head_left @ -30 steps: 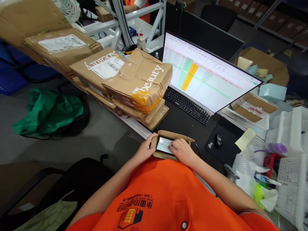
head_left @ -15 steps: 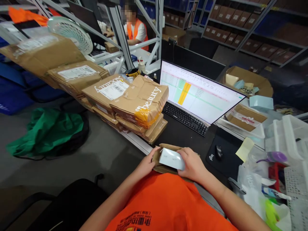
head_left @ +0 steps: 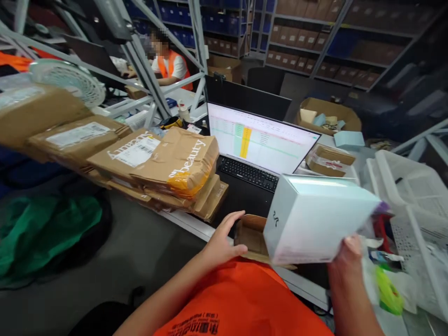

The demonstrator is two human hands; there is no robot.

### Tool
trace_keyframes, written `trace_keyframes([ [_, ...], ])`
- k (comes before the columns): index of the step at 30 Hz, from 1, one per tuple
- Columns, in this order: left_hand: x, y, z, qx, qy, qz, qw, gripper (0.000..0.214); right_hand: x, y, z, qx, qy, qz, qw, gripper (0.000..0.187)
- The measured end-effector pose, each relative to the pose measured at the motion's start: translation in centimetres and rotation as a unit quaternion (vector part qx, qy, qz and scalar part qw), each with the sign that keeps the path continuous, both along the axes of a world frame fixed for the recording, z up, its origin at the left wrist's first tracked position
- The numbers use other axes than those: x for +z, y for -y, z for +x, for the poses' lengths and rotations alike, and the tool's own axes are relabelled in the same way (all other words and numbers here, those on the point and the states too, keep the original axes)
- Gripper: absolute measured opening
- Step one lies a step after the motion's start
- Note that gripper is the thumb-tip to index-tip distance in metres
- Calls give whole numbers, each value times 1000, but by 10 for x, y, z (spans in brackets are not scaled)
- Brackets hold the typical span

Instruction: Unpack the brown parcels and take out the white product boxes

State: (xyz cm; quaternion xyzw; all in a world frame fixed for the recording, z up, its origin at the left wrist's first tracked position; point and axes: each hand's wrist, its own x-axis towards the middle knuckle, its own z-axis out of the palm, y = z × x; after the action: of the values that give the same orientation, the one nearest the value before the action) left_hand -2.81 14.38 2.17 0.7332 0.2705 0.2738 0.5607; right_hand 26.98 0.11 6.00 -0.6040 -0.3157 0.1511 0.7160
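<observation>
My right hand grips a pale blue and white box at its near right edge, holding it tilted in the air over the right part of the desk. A short black handwritten mark shows on its left face. This box hides part of an open brown cardboard box, which sits at the desk's front edge against my orange shirt. My left hand spans the left end of that cardboard box, thumb on the near side and fingers at the far side. The visible inside of the cardboard box is bare.
Stacked brown parcels stand to the left on the desk. Behind are a keyboard and a monitor. White plastic baskets are at the right. A person in an orange vest sits beyond the metal frame.
My right hand has lifted the pale blue box out of the cardboard box and moved it up and right. My left hand stays at the cardboard box's left end. The camera view has shifted right.
</observation>
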Motion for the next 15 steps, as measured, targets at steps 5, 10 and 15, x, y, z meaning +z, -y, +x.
trace_keyframes([
  [5,36,-8,52,-201,127,-182,954,129,-25,-17,-54,167,-222,-182,943,57],
  [10,45,-10,78,-113,82,-295,945,114,-26,-15,-67,20,-334,-109,936,56],
  [15,42,-15,98,-43,-11,-202,978,111,-25,-5,-35,8,-101,-106,989,65],
])
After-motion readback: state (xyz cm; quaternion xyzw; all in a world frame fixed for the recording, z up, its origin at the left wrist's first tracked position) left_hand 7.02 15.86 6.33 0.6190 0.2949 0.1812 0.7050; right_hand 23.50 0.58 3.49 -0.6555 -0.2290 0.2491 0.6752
